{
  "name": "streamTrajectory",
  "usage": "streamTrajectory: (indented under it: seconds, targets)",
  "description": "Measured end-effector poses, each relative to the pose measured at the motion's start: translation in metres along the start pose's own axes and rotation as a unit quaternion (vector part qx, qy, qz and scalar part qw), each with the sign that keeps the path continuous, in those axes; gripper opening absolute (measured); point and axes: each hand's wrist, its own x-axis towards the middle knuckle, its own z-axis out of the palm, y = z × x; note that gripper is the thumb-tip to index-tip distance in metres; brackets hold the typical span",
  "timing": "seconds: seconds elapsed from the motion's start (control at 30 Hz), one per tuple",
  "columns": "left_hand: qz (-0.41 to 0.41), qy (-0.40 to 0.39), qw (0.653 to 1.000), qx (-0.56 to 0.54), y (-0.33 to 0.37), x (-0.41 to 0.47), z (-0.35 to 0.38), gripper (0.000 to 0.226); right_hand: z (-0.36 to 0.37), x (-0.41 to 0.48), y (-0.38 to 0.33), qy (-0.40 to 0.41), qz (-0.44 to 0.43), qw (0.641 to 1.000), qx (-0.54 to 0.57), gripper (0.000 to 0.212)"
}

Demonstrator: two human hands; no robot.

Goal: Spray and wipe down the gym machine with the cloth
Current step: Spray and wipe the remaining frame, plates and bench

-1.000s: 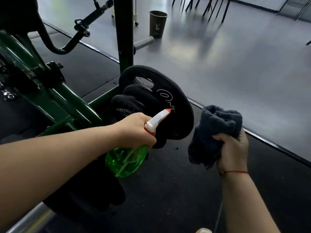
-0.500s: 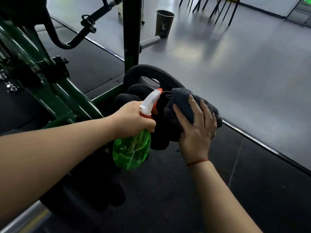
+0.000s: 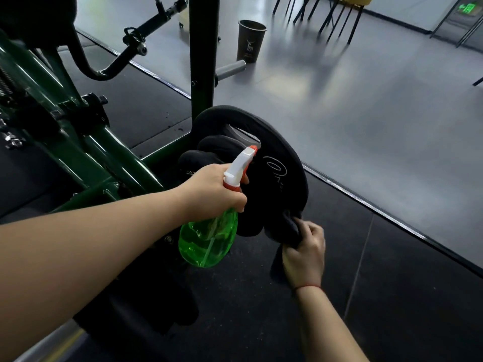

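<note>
Gym floor (image 3: 366, 131); cloth (image 3: 287, 228) now lower, at plate (image 3: 281, 184) bottom.

The left hand (image 3: 213, 190) grips the spray bottle (image 3: 209, 241), arm outstretched. Lower down, the right hand (image 3: 304, 254) clutches the cloth (image 3: 287, 228).

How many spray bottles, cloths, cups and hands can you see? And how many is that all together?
Spray bottle: 1, green
Cloth: 1, dark
Cup: 1, on the floor
Hands: 2, left hand and right hand
Total: 5
</note>
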Motion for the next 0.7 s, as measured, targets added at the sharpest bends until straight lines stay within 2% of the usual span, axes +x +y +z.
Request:
streamTrajectory:
  seconds: [0.07, 0.2, 0.33, 0.4, 0.47, 0.57, 0.7]
  targets:
    - [0.002, -0.002, 1.0, -0.005, 0.001, 0.001, 0.0, 0.033, 0.001, -0.005, -0.003, -0.007, 0.055, 0.997, 0.054, 0.044]
    - [0.003, 0.005, 1.0, -0.007, 0.001, 0.003, 0.001, 0.047, -0.004, 0.01, -0.045, 0.08, 0.025, 0.983, 0.166, 0.033]
    - [0.005, 0.004, 1.0, -0.004, -0.001, 0.004, 0.001, 0.045, 0.0, 0.023, -0.066, 0.09, -0.08, 0.984, 0.133, 0.034]
    - [0.004, 0.002, 1.0, -0.003, -0.001, 0.004, 0.001, 0.044, 0.008, 0.022, -0.055, 0.093, -0.086, 0.984, 0.123, 0.037]
    - [0.002, 0.006, 1.0, -0.001, -0.001, 0.005, 0.001, 0.048, 0.019, 0.016, -0.032, 0.099, -0.066, 0.986, 0.12, 0.042]
    - [0.002, 0.01, 1.0, 0.0, -0.001, 0.006, 0.001, 0.049, 0.034, 0.006, -0.009, 0.078, 0.023, 0.985, 0.153, 0.054]
    - [0.0, 0.01, 1.0, 0.006, 0.0, 0.006, 0.001, 0.05, 0.04, 0.001, -0.014, 0.082, 0.09, 0.974, 0.193, 0.054]
